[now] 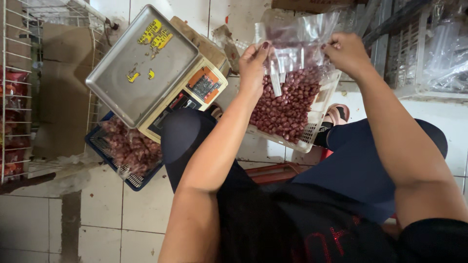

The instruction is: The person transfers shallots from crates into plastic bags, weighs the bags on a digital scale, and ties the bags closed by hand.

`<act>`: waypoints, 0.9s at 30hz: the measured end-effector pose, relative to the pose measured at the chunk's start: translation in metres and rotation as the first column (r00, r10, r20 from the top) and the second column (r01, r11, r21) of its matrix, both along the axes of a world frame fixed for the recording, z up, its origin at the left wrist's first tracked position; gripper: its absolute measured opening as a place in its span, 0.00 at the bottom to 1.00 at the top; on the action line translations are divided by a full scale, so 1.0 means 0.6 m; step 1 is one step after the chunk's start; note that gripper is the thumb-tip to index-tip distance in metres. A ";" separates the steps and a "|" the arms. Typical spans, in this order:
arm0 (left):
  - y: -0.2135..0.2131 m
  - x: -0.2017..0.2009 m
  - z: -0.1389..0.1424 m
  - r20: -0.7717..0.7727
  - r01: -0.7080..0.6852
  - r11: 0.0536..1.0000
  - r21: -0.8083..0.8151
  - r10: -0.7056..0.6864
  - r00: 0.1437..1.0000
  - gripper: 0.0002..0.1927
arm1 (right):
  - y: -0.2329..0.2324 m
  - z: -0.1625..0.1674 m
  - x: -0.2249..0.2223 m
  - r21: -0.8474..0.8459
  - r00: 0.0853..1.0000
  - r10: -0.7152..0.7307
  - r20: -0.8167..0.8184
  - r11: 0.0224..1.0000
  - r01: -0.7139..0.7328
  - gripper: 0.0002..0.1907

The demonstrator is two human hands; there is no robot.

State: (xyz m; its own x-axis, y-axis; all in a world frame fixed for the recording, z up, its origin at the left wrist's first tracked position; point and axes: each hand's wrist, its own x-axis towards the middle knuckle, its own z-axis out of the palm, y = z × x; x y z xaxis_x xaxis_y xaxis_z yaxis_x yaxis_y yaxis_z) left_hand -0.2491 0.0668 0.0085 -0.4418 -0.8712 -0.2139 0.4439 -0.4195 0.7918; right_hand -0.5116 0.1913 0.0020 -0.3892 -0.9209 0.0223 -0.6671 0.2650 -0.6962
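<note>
Location type: small food-packing or retail back area, floor level, such as a shop's storeroom. Indicators:

- Electronic weighing scale (146, 73) with a steel pan, keypad and display, standing on the floor.
- White plastic crate (312, 122) filled with red-skinned peanuts (287, 104); a blue plastic basket (105, 151) beside the scale holds filled bags (129, 146) of the same goods.
- Clear plastic bags (448, 53) stacked in a grey crate at upper right.
- Wire rack (14, 97) at left stocked with red packets.
- Flattened cardboard (61, 92) against the rack.
- Worn white tiled floor (97, 214), stained grout.
</note>
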 end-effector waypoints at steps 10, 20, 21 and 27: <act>0.006 0.000 -0.019 0.112 0.083 0.990 -0.112 -0.070 0.991 0.13 | -0.013 0.065 0.071 0.102 0.971 -0.009 0.240 0.995 -0.016 0.14; 0.015 -0.008 -0.007 0.155 0.123 0.984 -0.132 -0.102 0.983 0.12 | -0.060 0.075 0.146 0.172 0.892 -0.035 0.450 0.984 -0.049 0.11; 0.006 0.000 -0.002 0.162 0.078 0.985 -0.156 -0.053 0.985 0.12 | -0.068 0.061 0.127 0.101 0.981 0.053 0.188 0.992 -0.073 0.12; -0.043 0.052 0.035 -0.024 0.011 0.991 -0.132 -0.015 1.000 0.09 | -0.088 -0.038 0.101 0.352 0.911 0.162 -0.378 0.936 -0.020 0.12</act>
